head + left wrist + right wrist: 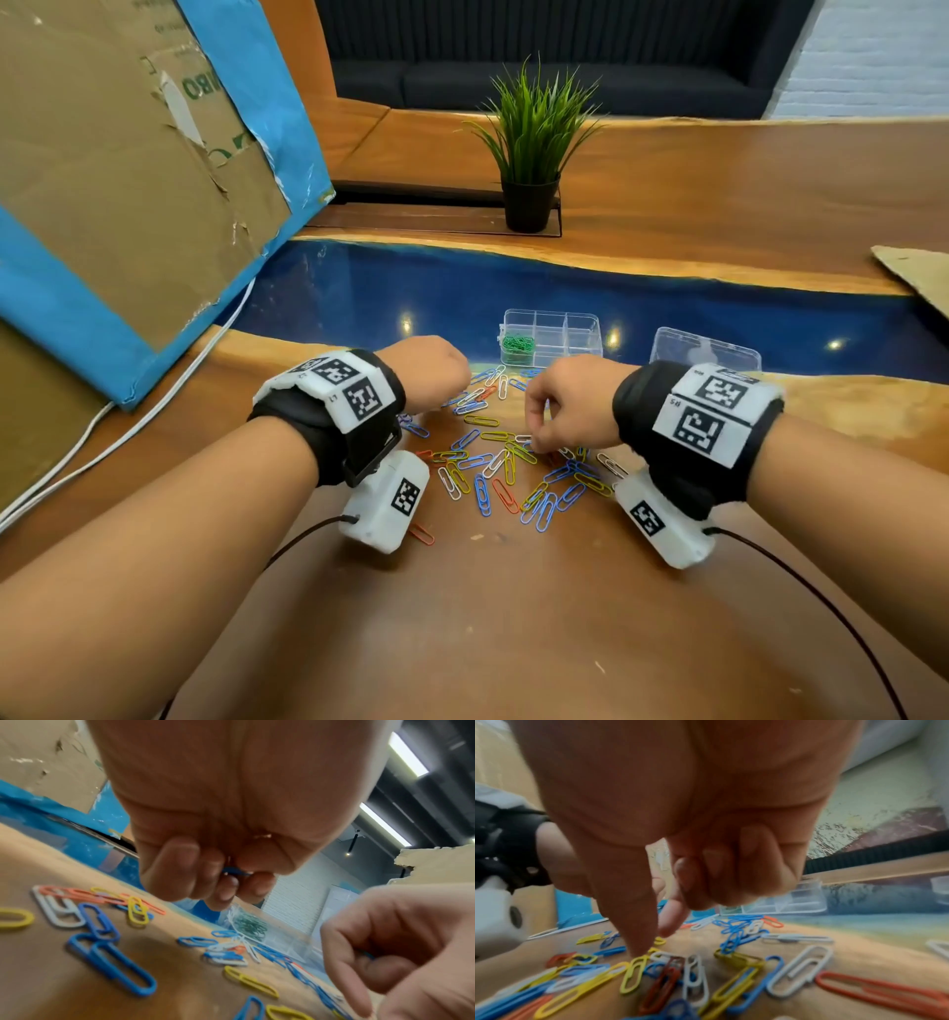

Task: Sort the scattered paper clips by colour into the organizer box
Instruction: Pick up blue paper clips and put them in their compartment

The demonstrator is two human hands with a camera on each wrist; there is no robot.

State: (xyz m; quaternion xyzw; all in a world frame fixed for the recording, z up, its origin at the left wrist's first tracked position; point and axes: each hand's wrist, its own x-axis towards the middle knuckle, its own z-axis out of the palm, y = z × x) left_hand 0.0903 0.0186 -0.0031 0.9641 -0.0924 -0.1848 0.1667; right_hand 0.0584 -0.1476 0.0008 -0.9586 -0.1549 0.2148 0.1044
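Both hands work over a wooden table (513,616) with a blue strip across its middle. Loose paper clips (506,470) in blue, yellow, red and white lie scattered on the wood between the two wrists, many overlapping.

The left hand (429,372) hangs above the far left edge of the scatter, its fingers curled inward. The left wrist view shows a blue clip (235,871) pinched between the curled fingers (177,866) and the base of the thumb; how many clips the hand holds cannot be told.

The right hand (567,403) is lowered onto the middle of the scatter. In the right wrist view its thumb (626,902) points down with the tip on a yellow clip (634,975), and one finger reaches down just beyond it. The other fingers (734,866) are curled into the palm. Whether the thumb and finger have closed on any clip cannot be told. The left wrist view shows a small blue shape inside the curled fingers, too blurred to identify.

The clear organizer box (549,336) stands open on the blue strip, just beyond the scatter. A bunch of green clips (517,343) lies in its near left compartment; the other compartments appear clear. The clear lid (703,349) lies to the right of the box, apart from it.

A potted plant (531,154) stands farther back on the table. A cardboard panel with blue edging (128,180) leans at the left, and white cables (102,437) run beside it.
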